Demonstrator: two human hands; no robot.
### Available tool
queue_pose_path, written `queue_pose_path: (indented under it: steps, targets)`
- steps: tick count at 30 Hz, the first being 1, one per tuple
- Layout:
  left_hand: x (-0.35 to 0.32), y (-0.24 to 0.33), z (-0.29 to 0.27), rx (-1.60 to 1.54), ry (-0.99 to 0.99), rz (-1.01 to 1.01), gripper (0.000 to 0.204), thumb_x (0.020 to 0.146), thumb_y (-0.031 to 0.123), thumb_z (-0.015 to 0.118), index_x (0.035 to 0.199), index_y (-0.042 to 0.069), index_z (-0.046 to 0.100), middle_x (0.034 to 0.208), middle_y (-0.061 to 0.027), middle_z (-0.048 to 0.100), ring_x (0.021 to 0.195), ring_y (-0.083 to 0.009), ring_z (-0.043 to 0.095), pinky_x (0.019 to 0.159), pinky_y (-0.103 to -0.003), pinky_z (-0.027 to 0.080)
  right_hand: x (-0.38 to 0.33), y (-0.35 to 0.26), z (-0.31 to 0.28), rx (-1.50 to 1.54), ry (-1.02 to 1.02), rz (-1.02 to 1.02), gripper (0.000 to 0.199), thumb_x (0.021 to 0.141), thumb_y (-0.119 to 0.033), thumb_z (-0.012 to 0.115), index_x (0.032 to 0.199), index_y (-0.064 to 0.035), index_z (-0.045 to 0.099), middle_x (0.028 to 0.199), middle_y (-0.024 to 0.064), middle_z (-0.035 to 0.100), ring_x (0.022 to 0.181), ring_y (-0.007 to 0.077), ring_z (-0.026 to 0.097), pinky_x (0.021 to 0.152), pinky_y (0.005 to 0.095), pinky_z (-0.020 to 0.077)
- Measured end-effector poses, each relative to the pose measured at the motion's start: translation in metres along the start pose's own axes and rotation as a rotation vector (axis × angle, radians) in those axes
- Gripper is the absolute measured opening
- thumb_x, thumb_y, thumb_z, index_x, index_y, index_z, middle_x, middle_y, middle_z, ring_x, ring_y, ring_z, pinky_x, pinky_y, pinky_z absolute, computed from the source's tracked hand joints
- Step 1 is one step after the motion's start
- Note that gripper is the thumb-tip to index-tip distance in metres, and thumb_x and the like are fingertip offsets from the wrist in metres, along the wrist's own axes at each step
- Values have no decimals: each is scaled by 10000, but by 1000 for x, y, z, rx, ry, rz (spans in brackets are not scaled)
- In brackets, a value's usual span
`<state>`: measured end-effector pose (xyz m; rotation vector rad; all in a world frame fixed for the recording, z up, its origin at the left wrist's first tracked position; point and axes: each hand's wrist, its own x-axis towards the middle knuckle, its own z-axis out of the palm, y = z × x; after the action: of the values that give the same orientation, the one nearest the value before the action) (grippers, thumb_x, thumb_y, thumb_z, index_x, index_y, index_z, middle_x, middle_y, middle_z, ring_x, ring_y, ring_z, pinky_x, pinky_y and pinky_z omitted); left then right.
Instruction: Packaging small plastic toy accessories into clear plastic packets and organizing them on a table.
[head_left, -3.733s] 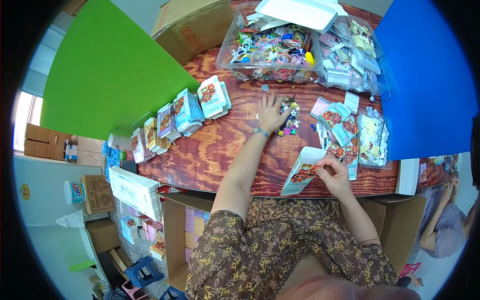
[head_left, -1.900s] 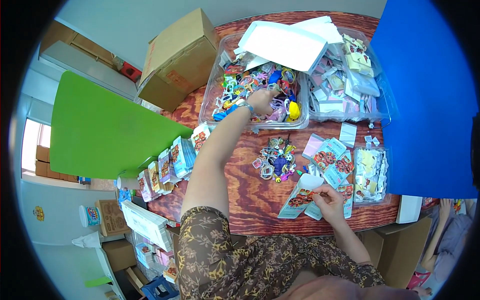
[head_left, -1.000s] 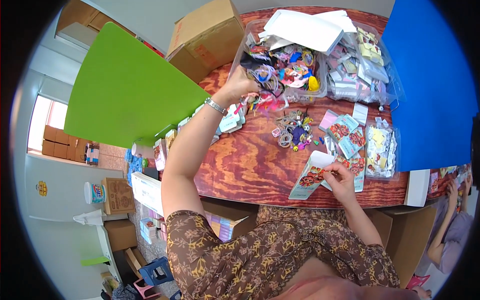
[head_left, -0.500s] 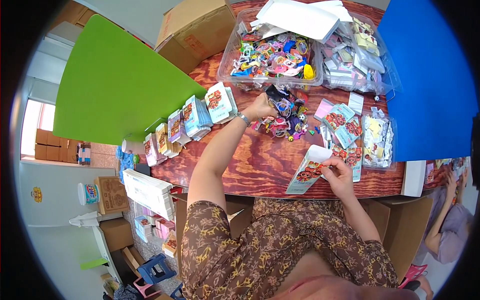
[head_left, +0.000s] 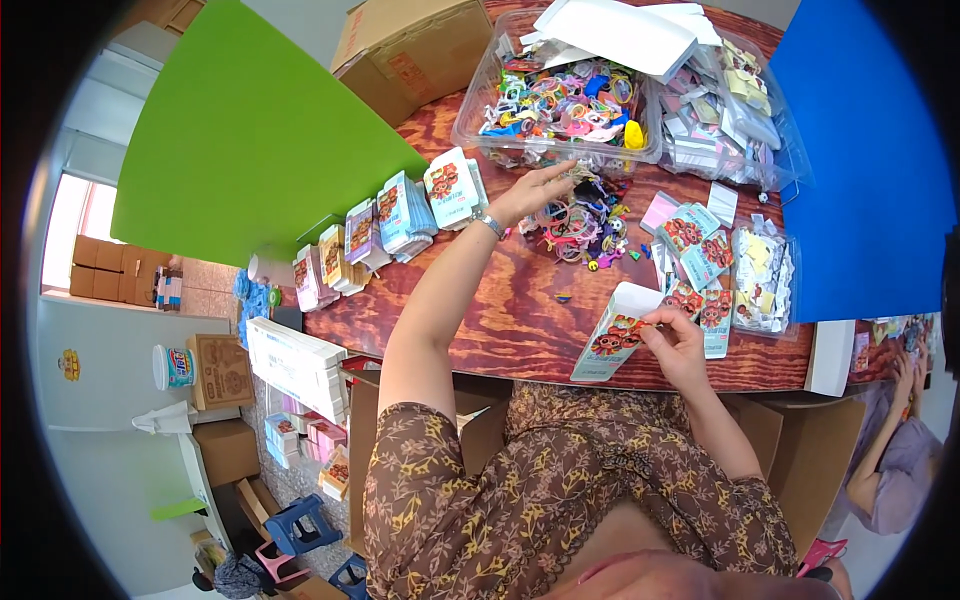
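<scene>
My left hand, with a watch on its wrist, reaches to the far left edge of a pile of small colourful trinkets. Its fingers are stretched out and I see nothing held in them. Near the table's front edge my right hand pinches an upright printed paper envelope, its white flap up. A tiny colourful piece lies between the pile and the envelope. More printed envelopes lie loosely overlapped to the right of the pile.
Behind the pile stand a clear bin of trinkets and a bin of small packets. A smaller tray sits right. Envelope stacks line the left, by a green panel. A blue panel borders the right. Another person works far right.
My left hand has lifted off the trinkets and stretched its fingers. A tiny piece now lies apart on the table. My right hand keeps the envelope in place; the view has shifted slightly.
</scene>
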<state>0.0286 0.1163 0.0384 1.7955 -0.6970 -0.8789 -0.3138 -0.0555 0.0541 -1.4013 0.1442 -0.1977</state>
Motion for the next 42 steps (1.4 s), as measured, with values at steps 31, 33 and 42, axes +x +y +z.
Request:
queue_pose_path:
  steps: [31, 33, 42]
  targets:
    - [-178, 19, 196, -272, 350, 387, 544, 941, 26, 671, 1435, 57, 445, 1263, -124, 609, 1125, -205, 650, 876, -333, 585, 10, -13, 5, -373, 37, -175, 155, 921, -91, 718, 1035, 10, 692, 973, 68, 694, 799, 110, 671, 691, 248, 541]
    - [-179, 7, 195, -274, 343, 424, 550, 929, 11, 683, 1426, 52, 451, 1254, -122, 610, 1112, -204, 658, 881, -337, 589, 7, -15, 5, -381, 9, -199, 153, 920, -89, 717, 1035, 10, 694, 976, 70, 700, 793, 108, 672, 681, 247, 538]
    - [-186, 2, 201, -530, 129, 365, 392, 889, 7, 748, 1183, 42, 492, 1134, -83, 621, 1017, -174, 686, 838, -313, 608, -17, -20, 4, -479, -83, -237, 165, 931, -91, 678, 1064, 6, 693, 996, 100, 701, 868, 178, 694, 720, 307, 552]
